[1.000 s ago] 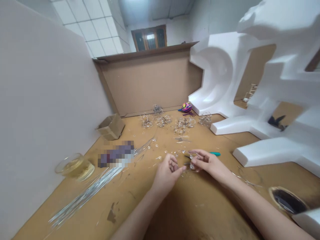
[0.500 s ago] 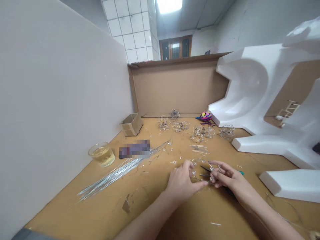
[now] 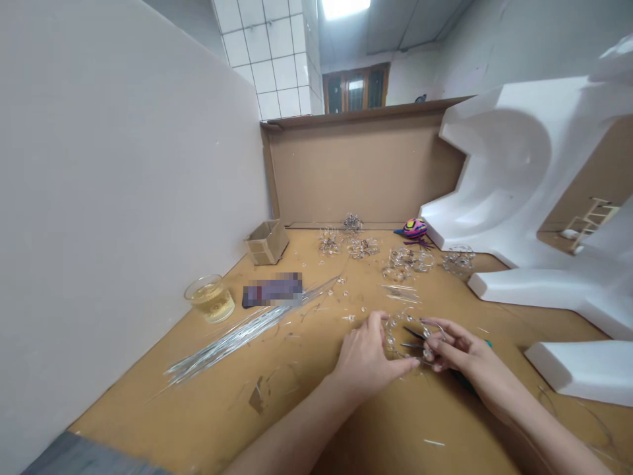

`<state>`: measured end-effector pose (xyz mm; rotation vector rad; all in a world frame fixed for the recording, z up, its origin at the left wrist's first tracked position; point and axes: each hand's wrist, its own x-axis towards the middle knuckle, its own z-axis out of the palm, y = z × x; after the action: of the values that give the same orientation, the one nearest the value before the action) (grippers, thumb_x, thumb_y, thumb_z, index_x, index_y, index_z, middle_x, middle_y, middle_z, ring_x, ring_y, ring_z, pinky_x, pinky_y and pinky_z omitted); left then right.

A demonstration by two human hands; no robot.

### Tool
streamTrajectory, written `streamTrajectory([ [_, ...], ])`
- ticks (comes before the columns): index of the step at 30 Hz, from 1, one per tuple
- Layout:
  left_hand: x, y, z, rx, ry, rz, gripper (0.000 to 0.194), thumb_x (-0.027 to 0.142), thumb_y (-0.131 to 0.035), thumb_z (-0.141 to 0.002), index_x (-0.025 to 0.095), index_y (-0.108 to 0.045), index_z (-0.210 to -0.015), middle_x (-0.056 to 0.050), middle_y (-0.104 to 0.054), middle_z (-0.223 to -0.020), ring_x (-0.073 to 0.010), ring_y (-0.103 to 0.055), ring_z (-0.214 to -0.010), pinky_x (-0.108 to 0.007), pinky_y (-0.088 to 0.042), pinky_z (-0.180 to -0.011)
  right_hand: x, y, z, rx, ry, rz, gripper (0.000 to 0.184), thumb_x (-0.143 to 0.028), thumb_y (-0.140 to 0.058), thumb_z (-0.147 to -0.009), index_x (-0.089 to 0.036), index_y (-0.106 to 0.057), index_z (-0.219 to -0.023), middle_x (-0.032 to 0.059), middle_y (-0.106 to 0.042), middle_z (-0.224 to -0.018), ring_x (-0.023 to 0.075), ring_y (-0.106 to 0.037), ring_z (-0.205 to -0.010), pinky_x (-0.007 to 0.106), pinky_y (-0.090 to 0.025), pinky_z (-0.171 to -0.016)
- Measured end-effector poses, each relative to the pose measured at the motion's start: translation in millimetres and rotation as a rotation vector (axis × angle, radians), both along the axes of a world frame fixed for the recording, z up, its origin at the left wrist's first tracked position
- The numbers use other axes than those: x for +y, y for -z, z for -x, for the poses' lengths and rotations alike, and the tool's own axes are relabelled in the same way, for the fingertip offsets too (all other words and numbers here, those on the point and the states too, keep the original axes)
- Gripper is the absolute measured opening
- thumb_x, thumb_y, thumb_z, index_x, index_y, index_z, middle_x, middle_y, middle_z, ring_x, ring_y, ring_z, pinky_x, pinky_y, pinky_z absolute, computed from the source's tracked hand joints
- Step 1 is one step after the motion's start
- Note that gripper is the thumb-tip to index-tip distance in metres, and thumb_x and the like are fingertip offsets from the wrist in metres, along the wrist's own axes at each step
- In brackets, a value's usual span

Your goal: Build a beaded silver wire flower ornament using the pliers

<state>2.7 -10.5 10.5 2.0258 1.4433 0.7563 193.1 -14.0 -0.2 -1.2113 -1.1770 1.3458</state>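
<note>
My left hand (image 3: 368,359) and my right hand (image 3: 462,353) meet low over the brown tabletop (image 3: 306,389). Between them is a small wire piece with clear beads (image 3: 401,330). The left hand's thumb and fingers are pinched on its near side. The right hand's fingers are curled round dark pliers (image 3: 414,340), whose jaws point left at the wire piece. A green handle tip (image 3: 488,343) shows behind the right hand.
A bundle of thin silver wires (image 3: 242,333) lies to the left, beside a glass of yellowish liquid (image 3: 210,298) and a small cardboard box (image 3: 267,241). Several finished bead-and-wire pieces (image 3: 363,247) and a colourful toy (image 3: 414,228) lie at the back. White foam blocks (image 3: 539,218) stand right.
The view has swung left and up, so the foam blocks sit further right. Both hands stay together on the wire piece; the left hand's fingers have shifted slightly round it.
</note>
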Motion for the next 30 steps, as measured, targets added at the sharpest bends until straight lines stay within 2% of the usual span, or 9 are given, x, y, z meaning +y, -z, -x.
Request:
streamTrajectory([
  [5,-3.2,-3.4,-0.3,0.026,0.038,-0.075,0.073,0.052,-0.068,-0.059,0.025,-0.041,-0.121,-0.007,-0.05,-0.114,-0.0272,-0.053,-0.1,-0.039,-0.042,-0.083,1.7,1.2,0.6,-0.041,-0.053,0.009,0.056,-0.046,-0.066,-0.066,-0.017,-0.049,-0.11,0.0001,-0.055,-0.072,0.0137,-0.054,-0.064,0.025,-0.044,-0.056],
  [9,-2.9,-14.4,9.0,0.055,0.14,-0.06,0.084,0.063,-0.068,-0.049,0.025,-0.045,-0.121,-0.008,-0.049,-0.115,-0.0284,-0.051,-0.102,-0.038,-0.041,-0.085,-1.0,-1.1,6.2,-0.097,-0.199,0.04,0.049,-0.042,-0.065,-0.067,-0.016,-0.051,-0.106,-0.0014,-0.055,-0.067,0.0116,-0.053,-0.058,0.025,-0.043,-0.053],
  [12,1.1,-21.4,19.9,0.048,0.179,-0.013,0.064,0.06,-0.063,-0.06,0.025,-0.052,-0.112,-0.006,-0.053,-0.109,-0.0234,-0.054,-0.095,-0.032,-0.043,-0.079,-3.8,-2.5,10.7,-0.086,-0.296,0.049,0.041,-0.037,-0.062,-0.07,-0.016,-0.051,-0.104,-0.0023,-0.056,-0.066,0.0108,-0.053,-0.057,0.024,-0.044,-0.053],
  [16,7.4,-25.1,28.6,0.066,0.131,-0.045,0.026,0.038,-0.043,-0.083,0.02,-0.058,-0.097,-0.004,-0.059,-0.092,-0.0163,-0.054,-0.074,-0.028,-0.041,-0.068,-4.8,-3.2,11.3,-0.087,-0.341,0.049,0.039,-0.034,-0.061,-0.07,-0.016,-0.052,-0.103,-0.0027,-0.056,-0.066,0.0113,-0.056,-0.061,0.023,-0.044,-0.054],
  [19,10.1,-26.1,27.7,0.054,0.208,-0.047,0.027,0.029,-0.037,-0.086,0.019,-0.062,-0.083,-0.004,-0.061,-0.082,-0.0169,-0.054,-0.078,-0.027,-0.04,-0.071,-4.0,-3.2,9.7,-0.089,-0.364,0.051,0.039,-0.035,-0.061,-0.07,-0.015,-0.052,-0.103,-0.0024,-0.057,-0.066,0.0106,-0.056,-0.059,0.023,-0.045,-0.054],
  [22,12.7,-21.8,23.7,0.032,0.248,-0.014,0.024,0.03,-0.042,-0.083,0.019,-0.064,-0.08,-0.003,-0.062,-0.078,-0.0158,-0.054,-0.074,-0.025,-0.04,-0.067,-2.7,-1.5,9.2,-0.077,-0.39,0.056,0.039,-0.035,-0.061,-0.071,-0.015,-0.052,-0.103,-0.0017,-0.057,-0.068,0.0108,-0.056,-0.06,0.023,-0.046,-0.054],
  [25,15.2,-8.8,21.5,-0.004,0.257,0.045,0.019,0.027,-0.047,-0.079,0.019,-0.063,-0.083,-0.001,-0.061,-0.074,-0.0139,-0.053,-0.067,-0.024,-0.039,-0.061,-1.7,4.4,10.9,-0.109,-0.385,0.077,0.04,-0.035,-0.061,-0.071,-0.015,-0.052,-0.104,-0.0013,-0.055,-0.074,0.0109,-0.056,-0.06,0.024,-0.046,-0.054],
  [28,14.9,4.5,21.9,0.0,0.219,0.051,0.018,0.023,-0.045,-0.078,0.018,-0.062,-0.081,0.001,-0.058,-0.065,-0.0129,-0.05,-0.061,-0.023,-0.038,-0.058,-3.0,12.1,14.6,-0.268,-0.363,0.033,0.041,-0.032,-0.056,-0.075,-0.015,-0.051,-0.112,0.0002,-0.055,-0.077,0.0104,-0.054,-0.058,0.023,-0.044,-0.051],
  [30,13.1,9.1,21.3,0.048,0.202,0.007,0.016,0.021,-0.045,-0.078,0.019,-0.061,-0.076,0.001,-0.056,-0.066,-0.0132,-0.05,-0.062,-0.024,-0.037,-0.059,-5.2,14.5,17.7,-0.442,-0.336,-0.091,0.034,-0.028,-0.053,-0.076,-0.015,-0.055,-0.108,0.0006,-0.057,-0.075,0.0107,-0.052,-0.059,0.022,-0.042,-0.054],
])
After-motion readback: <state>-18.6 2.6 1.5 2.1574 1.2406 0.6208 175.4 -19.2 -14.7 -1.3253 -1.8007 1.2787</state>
